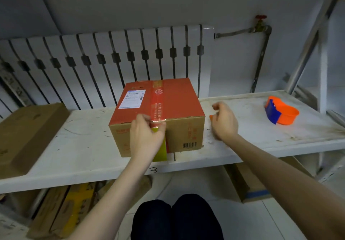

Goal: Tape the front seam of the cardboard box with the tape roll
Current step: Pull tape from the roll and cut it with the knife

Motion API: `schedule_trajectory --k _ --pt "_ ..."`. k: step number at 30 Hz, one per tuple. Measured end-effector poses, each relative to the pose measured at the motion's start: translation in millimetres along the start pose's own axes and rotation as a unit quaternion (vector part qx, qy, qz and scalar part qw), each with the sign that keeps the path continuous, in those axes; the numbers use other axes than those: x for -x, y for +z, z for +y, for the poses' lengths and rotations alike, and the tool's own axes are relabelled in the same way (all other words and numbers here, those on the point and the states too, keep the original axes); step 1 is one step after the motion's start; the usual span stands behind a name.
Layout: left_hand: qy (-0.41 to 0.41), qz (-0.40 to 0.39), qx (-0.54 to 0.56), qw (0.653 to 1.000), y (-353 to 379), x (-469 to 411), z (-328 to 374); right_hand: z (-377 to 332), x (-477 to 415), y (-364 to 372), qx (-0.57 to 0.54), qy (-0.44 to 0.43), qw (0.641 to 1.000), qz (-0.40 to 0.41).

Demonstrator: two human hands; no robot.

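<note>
Red-topped, the cardboard box [156,116] sits mid-shelf on the white shelf [242,137]. The left hand [146,137] presses against its front face at the top edge, fingers curled on the tape strip [157,107]. The right hand [225,121] hovers just right of the box, fingers loosely bent around something small and orange. The orange tape dispenser [281,112] lies well apart at the right

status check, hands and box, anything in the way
Left hand pressing tape at the cardboard box front top edge. Right hand beside box, small orange item in fingers. Orange tape dispenser far right on shelf. Nothing blocking.
</note>
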State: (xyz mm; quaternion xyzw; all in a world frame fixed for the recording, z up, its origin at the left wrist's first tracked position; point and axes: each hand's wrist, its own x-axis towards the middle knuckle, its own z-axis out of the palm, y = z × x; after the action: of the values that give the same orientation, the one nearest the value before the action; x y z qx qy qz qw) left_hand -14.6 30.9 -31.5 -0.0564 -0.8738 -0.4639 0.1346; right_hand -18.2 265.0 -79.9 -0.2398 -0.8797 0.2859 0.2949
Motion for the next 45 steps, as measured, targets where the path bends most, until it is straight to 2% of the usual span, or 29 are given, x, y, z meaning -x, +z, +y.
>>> schedule_trajectory --k 3,5,10,14,18,21,23,25,28,31,33,34,38,41,45 --pt "0.070 0.003 -0.062 0.996 9 -9 17 37 -9 17 0.160 0.062 0.976 -0.133" --pt "0.098 -0.008 -0.074 0.992 15 -14 26 50 -12 26 0.216 0.081 0.954 -0.190" --pt "0.130 -0.031 -0.094 0.987 26 -20 37 67 -18 41 0.193 0.095 0.957 -0.197" --pt "0.150 -0.056 -0.095 0.982 32 -18 41 65 -20 38 0.116 0.125 0.969 -0.180" --pt "0.162 -0.108 -0.046 0.980 38 -15 45 39 -16 15 -0.082 0.156 0.977 -0.119" --pt "0.126 -0.161 0.035 0.978 40 -14 53 6 -5 -12 -0.243 0.079 0.963 -0.085" --pt "0.068 -0.194 0.104 0.973 38 -14 59 -16 6 -28 -0.349 0.039 0.928 -0.122" --pt "0.013 -0.234 0.168 0.957 33 -15 63 -35 20 -41 -0.424 0.000 0.882 -0.208" --pt "-0.042 -0.285 0.306 0.907 25 -15 66 -58 41 -52 -0.453 -0.042 0.821 -0.344" --pt "-0.105 -0.251 0.427 0.862 16 -12 63 -71 54 -55 -0.500 -0.038 0.755 -0.423" --pt "-0.128 -0.232 0.459 0.848 10 -10 58 -77 58 -57 -0.547 -0.015 0.696 -0.464" --pt "-0.132 -0.228 0.469 0.843 8 -10 55 -79 59 -57 -0.556 -0.004 0.683 -0.474" --pt "-0.129 -0.222 0.504 0.825 -1 -11 50 -90 67 -53 -0.546 0.024 0.700 -0.459" --pt "-0.102 -0.219 0.489 0.838 -6 -10 46 -97 73 -52 -0.532 0.026 0.723 -0.440" --pt "-0.089 -0.238 0.456 0.853 -9 -5 37 -102 81 -49 -0.496 0.040 0.773 -0.394"
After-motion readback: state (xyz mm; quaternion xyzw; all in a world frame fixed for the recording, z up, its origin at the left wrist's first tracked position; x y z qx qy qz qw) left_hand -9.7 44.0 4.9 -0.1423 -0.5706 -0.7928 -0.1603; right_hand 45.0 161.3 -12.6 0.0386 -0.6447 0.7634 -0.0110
